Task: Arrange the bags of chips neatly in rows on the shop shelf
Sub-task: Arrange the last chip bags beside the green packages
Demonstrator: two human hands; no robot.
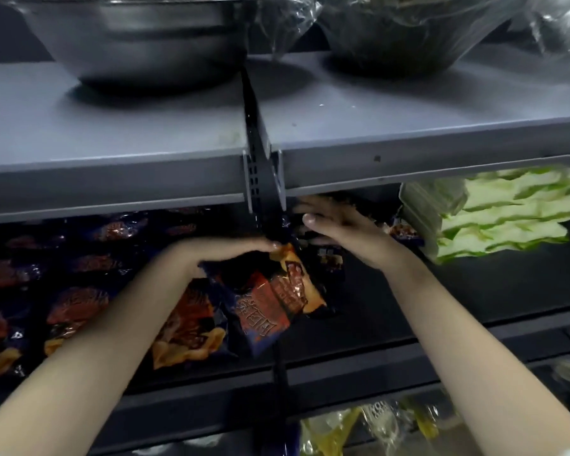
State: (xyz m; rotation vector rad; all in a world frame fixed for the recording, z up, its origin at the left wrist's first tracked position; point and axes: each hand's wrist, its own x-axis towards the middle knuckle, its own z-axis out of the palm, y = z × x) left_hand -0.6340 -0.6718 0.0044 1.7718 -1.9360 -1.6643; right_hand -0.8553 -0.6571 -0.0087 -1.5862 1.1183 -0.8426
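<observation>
A grey upper shelf [112, 133] is spanning the whole view, carrying a large metal bowl [139, 37] on the left and a plastic-wrapped bowl [408, 37] on the right. Beneath it, a dark lower shelf [441, 307] is running across the frame. Its left half is holding rows of dark blue and orange chip bags [76, 311], lying side by side. On its right end, a stack of pale green packets [507, 212] is sitting well back.

Near the middle, just in front of the black upright post [260, 179], one tilted chip bag [270, 301] is leaning with its lower corner reaching the shelf's front edge and its top under the left hand [224, 253]. That hand is lying palm down along the bag's top edge, fingers stretched toward the post. The blur is hiding whether it is actually gripping the bag.

The right hand [346, 235] is reaching deeper under the upper shelf, released, with straight fingers and the thumb raised. It is touching more dark bags [402, 230] at the back. Yellow packets [336, 432] are showing on the level below.
</observation>
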